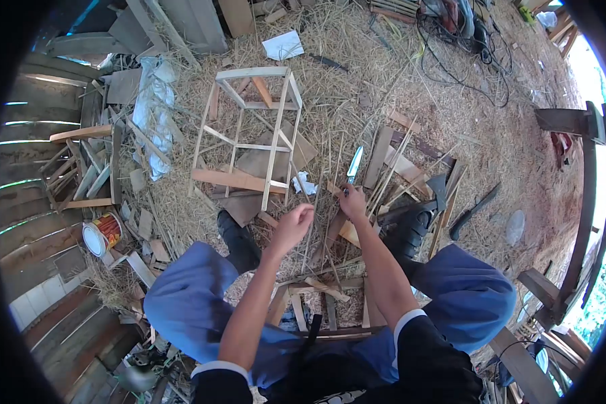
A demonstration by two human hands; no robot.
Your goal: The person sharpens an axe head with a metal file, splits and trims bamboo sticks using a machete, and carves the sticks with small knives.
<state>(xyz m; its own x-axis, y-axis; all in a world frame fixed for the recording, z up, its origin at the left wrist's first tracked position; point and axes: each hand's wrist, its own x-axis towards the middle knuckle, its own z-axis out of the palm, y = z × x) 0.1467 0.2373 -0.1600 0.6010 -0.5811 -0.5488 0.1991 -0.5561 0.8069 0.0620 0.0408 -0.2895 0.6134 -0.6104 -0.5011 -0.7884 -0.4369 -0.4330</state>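
Here's my right hand (351, 200) wrapped firmly round the handle of the knife (355, 163), blade aimed forward, a grip that points the edge away from my body. Left hand (291, 230) just beside it, fingers curled, short of the blade; whether they pinch anything I can't tell, it's too small there. The knife is over the middle of the straw-covered floor (377, 84), ahead of my boots (409, 232), planted wide, I'd say, to leave my arms room between them.

Left of centre, the wooden frame (276, 149) stands with its near legs close to my left hand: first thing in the way on that side. Crumpled paper (305, 183) sits between frame and knife. On the right, thin sticks (394, 168) slant across the boards (378, 158), crowding my knife hand. A tin can (102, 234) waits by the floor's left edge; cables (451, 74) tangle toward the far right corner, well apart.
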